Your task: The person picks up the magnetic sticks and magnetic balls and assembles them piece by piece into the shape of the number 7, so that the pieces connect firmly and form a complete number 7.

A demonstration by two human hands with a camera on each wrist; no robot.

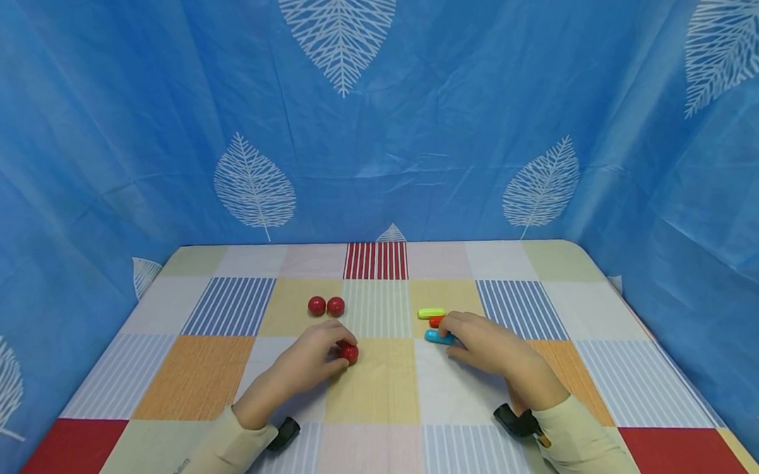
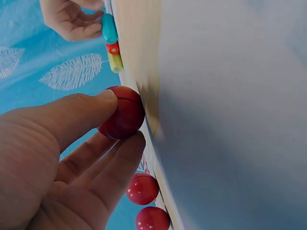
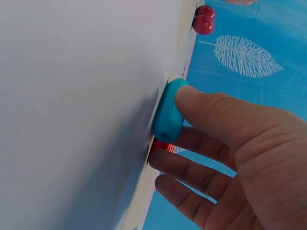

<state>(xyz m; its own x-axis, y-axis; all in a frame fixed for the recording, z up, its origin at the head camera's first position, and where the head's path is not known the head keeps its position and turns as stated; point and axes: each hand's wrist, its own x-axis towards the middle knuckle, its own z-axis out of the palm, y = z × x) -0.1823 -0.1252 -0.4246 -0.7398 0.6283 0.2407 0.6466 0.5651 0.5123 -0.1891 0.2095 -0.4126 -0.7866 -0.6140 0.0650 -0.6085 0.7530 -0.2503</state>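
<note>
My left hand (image 1: 311, 356) pinches a red ball (image 1: 349, 353) between thumb and fingers on the cloth; the left wrist view shows this ball (image 2: 123, 113) close up. Two more red balls (image 1: 317, 306) (image 1: 336, 307) lie side by side just beyond that hand. On the right, my right hand (image 1: 486, 342) has its thumb on a blue stick-shaped piece (image 1: 439, 337), with fingers on its far side, seen larger in the right wrist view (image 3: 169, 111). A red piece (image 1: 436, 321) is partly covered by the fingers, and a yellow-green piece (image 1: 431, 313) lies beyond it.
A patchwork-patterned cloth (image 1: 373, 393) covers the table. Blue curtains (image 1: 425, 122) with white leaf prints stand behind it and at both sides. Dark bands (image 1: 283, 434) (image 1: 516, 422) sit at both wrists.
</note>
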